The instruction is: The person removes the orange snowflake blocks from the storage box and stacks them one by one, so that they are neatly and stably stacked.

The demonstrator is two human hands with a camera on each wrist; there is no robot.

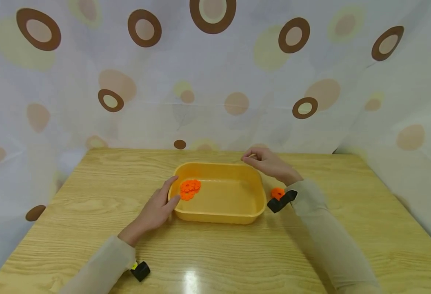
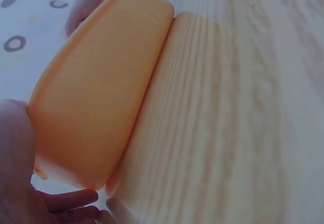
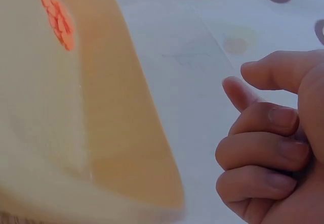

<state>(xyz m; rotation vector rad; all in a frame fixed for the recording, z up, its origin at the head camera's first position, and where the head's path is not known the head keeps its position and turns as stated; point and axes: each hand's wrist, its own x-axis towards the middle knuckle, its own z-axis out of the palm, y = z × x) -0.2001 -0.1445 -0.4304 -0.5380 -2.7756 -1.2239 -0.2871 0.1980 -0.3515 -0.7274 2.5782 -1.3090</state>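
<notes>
A yellow plastic basin stands on the wooden table. My left hand holds its left end, the thumb at the near rim and a finger at the far corner. From the left wrist view, that hand's other fingers curl below the basin's end. Several orange flower-shaped plastic pieces lie overlapping inside, at the left. Over the basin's far right corner is my right hand, three fingers curled into the palm, a gap between thumb and index fingertip, and nothing held.
Another orange piece lies right of the basin, partly hidden by the black wrist camera. The wooden table reaches back to a patterned cloth, which also hangs along both sides.
</notes>
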